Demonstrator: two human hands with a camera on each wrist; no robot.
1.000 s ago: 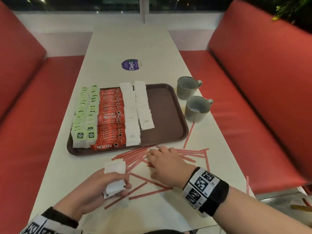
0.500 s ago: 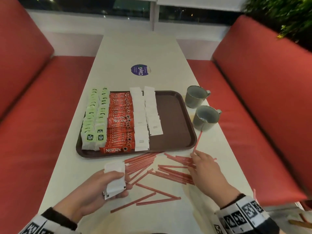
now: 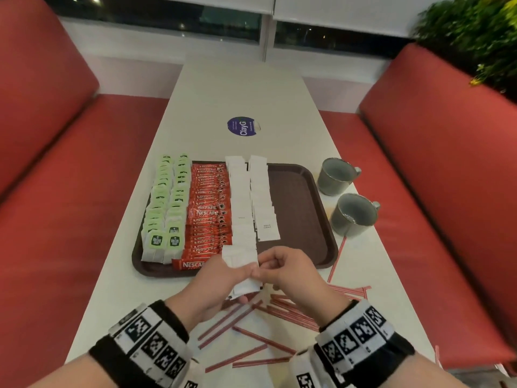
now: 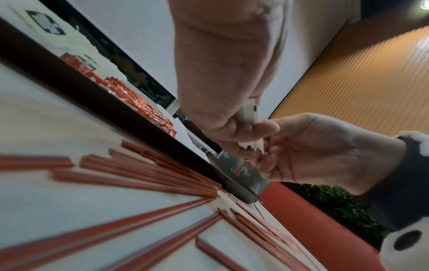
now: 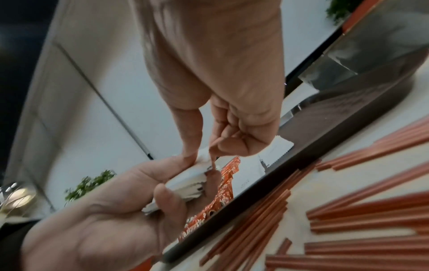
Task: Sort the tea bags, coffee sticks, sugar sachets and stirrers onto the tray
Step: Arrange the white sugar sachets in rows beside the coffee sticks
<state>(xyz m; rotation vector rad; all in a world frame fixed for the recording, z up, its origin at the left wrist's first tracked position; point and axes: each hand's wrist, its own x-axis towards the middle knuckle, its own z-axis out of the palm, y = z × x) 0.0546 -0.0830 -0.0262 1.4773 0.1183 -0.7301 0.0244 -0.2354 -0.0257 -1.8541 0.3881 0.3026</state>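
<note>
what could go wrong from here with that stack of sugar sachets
The left hand holds a loose stack of sugar sachets while the right hand pinches at its edge, so extra sachets may slip out. Both hands hover over the tray edge and could disturb the coffee sticks.

The tray point(image 3: 302, 208) is looking like dark matt plastic, and the sugar sachets point(image 3: 263, 203) like white matt paper. The coffee sticks point(image 3: 207, 219) are gleaming like glossy foil, and the desk point(image 3: 240, 91) is showing smooth and pale.
</note>
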